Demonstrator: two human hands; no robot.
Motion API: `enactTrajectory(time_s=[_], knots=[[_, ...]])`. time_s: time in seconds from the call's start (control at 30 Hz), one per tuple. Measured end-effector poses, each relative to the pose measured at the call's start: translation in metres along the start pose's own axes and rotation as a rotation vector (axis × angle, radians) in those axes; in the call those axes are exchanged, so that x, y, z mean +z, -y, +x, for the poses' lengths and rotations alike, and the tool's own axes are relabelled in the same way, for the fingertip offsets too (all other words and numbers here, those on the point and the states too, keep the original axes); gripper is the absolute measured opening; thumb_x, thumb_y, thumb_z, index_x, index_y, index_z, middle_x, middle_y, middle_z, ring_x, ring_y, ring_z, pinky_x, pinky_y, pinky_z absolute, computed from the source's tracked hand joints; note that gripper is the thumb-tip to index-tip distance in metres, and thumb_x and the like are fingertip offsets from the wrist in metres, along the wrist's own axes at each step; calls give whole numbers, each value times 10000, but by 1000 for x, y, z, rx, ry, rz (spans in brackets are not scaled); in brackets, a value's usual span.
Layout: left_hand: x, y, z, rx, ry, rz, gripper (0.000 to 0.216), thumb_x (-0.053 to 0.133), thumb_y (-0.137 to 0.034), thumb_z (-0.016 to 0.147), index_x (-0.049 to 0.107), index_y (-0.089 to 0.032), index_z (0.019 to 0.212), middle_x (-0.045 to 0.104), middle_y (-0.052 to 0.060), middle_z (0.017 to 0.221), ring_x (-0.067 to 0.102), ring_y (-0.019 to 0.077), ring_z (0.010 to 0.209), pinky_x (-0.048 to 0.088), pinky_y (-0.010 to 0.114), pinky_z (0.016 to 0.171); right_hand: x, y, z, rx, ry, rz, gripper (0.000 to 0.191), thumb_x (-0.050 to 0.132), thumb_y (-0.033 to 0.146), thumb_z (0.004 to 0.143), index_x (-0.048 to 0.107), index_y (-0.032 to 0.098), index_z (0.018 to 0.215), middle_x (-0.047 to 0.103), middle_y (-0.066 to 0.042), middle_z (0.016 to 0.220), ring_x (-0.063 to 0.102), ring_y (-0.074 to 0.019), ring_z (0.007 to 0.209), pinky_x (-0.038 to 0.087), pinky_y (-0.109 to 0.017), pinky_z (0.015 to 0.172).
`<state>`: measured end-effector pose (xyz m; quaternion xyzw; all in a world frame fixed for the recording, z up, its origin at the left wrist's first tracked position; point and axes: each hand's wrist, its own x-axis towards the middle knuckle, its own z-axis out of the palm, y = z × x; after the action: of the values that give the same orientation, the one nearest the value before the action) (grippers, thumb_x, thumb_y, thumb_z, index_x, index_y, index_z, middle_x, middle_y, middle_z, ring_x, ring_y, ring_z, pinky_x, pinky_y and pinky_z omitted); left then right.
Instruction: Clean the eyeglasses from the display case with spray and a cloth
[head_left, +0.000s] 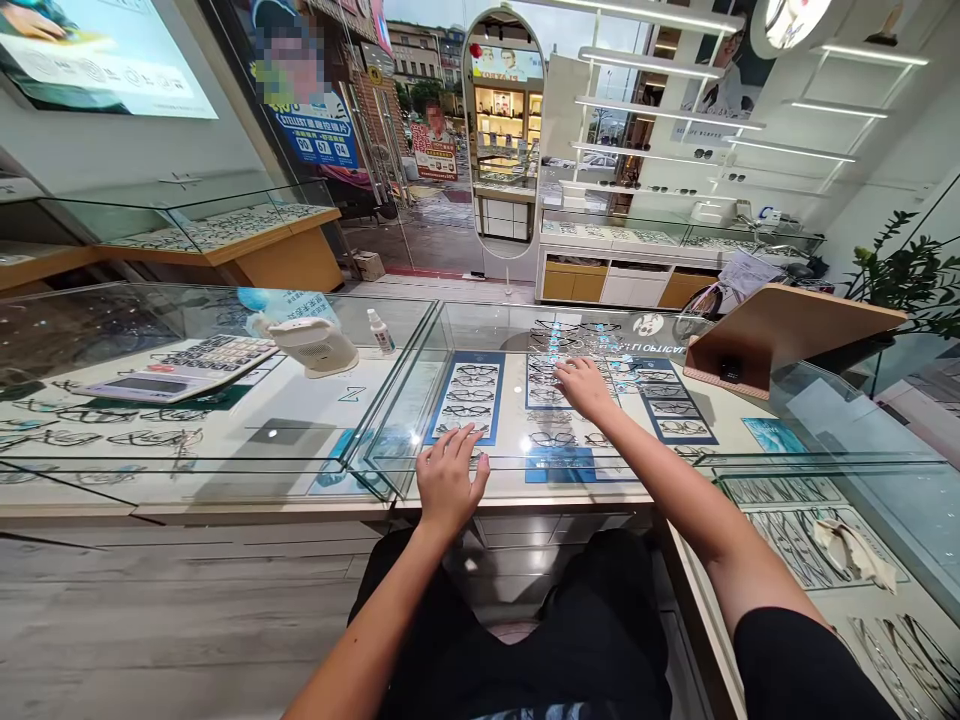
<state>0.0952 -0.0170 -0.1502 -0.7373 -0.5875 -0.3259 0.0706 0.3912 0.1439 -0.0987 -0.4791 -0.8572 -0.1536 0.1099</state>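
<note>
My left hand (448,476) rests flat, fingers spread, at the near edge of a glass display case (390,400) in an optician's shop. My right hand (583,386) reaches further into the case, fingers stretched out over the rows of spectacles (551,372) on a blue-edged tray (465,398). Whether its fingertips touch a frame I cannot tell. More spectacles (555,439) lie just left of my right forearm. Neither hand holds anything I can see.
On the left counter top stand a calculator (184,366), a white device (315,345) and a small spray bottle (380,331). A tilted wooden mirror stand (780,335) sits at the right. A cloth (855,548) lies in the right-hand case. A plant (904,275) stands far right.
</note>
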Motion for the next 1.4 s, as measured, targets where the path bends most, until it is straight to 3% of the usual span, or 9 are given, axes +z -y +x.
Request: enactTrajectory(time_s=[0.27, 0.4, 0.57, 0.7, 0.83, 1.4], knots=[[0, 0, 1, 35, -41, 20, 379, 502, -349, 1051, 711, -220, 1340, 706, 92, 1481, 603, 338, 1406, 378, 498, 1069, 4, 0, 8, 24, -18, 13, 219, 620, 226, 1032, 771, 189, 1186, 736, -107, 1432, 620, -348, 1268, 422, -522, 1136], [1, 1, 1, 36, -36, 12, 379, 512, -352, 1049, 711, -226, 1346, 699, 97, 1490, 600, 337, 1410, 366, 492, 1073, 3, -4, 2, 59, -38, 25, 320, 618, 314, 1047, 724, 187, 1322, 700, -113, 1484, 591, -352, 1311, 422, -508, 1134], [4, 3, 0, 41, -40, 10, 396, 518, -363, 1049, 698, -227, 1375, 697, 93, 1493, 596, 336, 1412, 348, 493, 1081, -14, -40, -38, 171, -91, 17, 448, 625, 408, 1041, 670, 141, 1399, 683, -166, 1480, 559, -369, 1337, 399, -519, 1133], [6, 3, 0, 25, -41, -13, 397, 535, -361, 1037, 704, -223, 1368, 696, 96, 1494, 590, 342, 1419, 335, 499, 1094, -23, -73, -78, 212, -81, -51, 408, 666, 391, 1009, 698, 164, 1347, 689, -166, 1461, 549, -379, 1335, 380, -518, 1124], [7, 3, 1, 15, -40, -39, 394, 543, -358, 1028, 714, -221, 1355, 698, 102, 1490, 588, 351, 1422, 327, 509, 1108, -21, -84, -98, 194, -45, -108, 337, 649, 346, 1009, 733, 167, 1282, 720, -156, 1407, 561, -370, 1292, 375, -511, 1112], [3, 3, 0, 41, -50, -4, 387, 510, -367, 1050, 708, -219, 1349, 707, 99, 1479, 601, 340, 1408, 339, 495, 1081, -8, -103, -90, 135, -18, -122, 258, 567, 249, 1039, 778, 188, 1174, 763, -117, 1366, 577, -340, 1257, 378, -482, 1094]])
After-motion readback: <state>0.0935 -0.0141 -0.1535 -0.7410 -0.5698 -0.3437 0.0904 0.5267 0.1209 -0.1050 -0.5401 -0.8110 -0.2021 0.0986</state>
